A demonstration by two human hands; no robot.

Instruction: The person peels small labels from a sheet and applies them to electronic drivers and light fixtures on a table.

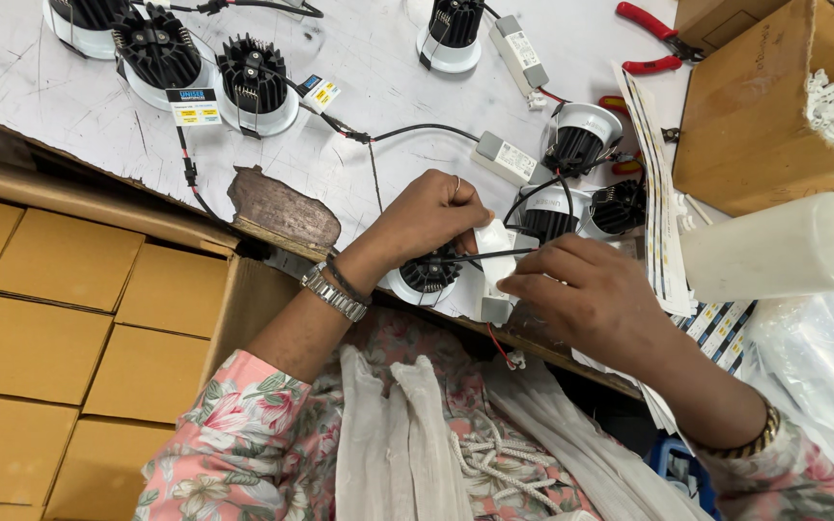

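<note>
Left hand (427, 217), centre of the frame: fingers closed on the upper end of a small white driver box (494, 253), pinning it at the near edge of the worn white table (69, 96). Right hand (586, 289), just right of centre: thumb and fingers pinched narrow on the black cable (494, 255) that crosses the box. A round downlight (429, 277) with a black finned back lies directly under the left wrist, touching the box. A red wire end (506, 355) hangs below the table edge.

Judgement: the work is done well if the left hand keeps the box flat and still while the right guides the cable straight, without kinking it or dragging the lamp off the edge.

Surroundings: more lamps at upper left (255, 85) and right of centre (581, 135), red pliers (651, 39) at top right, a white plastic bottle (784, 246) at right, stacked cardboard boxes (69, 318) at lower left.
</note>
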